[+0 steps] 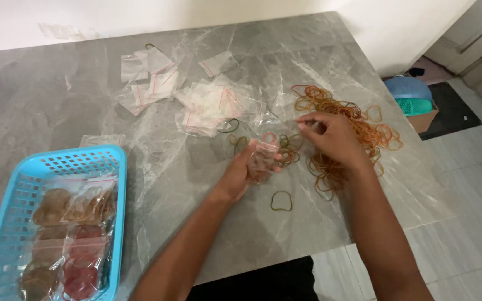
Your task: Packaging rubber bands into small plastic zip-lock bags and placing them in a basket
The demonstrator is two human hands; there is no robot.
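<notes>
At the left edge of a grey marble-patterned tabletop (57, 95) sat a light blue perforated plastic basket (12, 206), holding several small clear zip bags packed with brown and red rubber bands (68, 245). One flat clear bag (101, 140) lay just behind the basket's far rim. Further back, a loose scatter of empty clear zip bags with red seal strips (191, 100) covered the middle of the tabletop.

Near the centre, the person's left hand (246, 173) was curled around a small clear zip bag partly filled with rubber bands (262, 159), its fingers closed on the bag's lower half and its mouth facing up. A single dark green rubber band (281, 200) lay alone on the tabletop just in front of that hand.

To the right, the right hand (333, 136) was held just beside the bag's mouth, thumb and fingertips pressed together in a pinch (what they gripped was too small to make out). Under and behind it spread a loose heap of orange, red and brown rubber bands (352, 120), reaching toward the tabletop's right edge. Beyond that edge, on the floor, stood a blue plastic colander (407, 88).
</notes>
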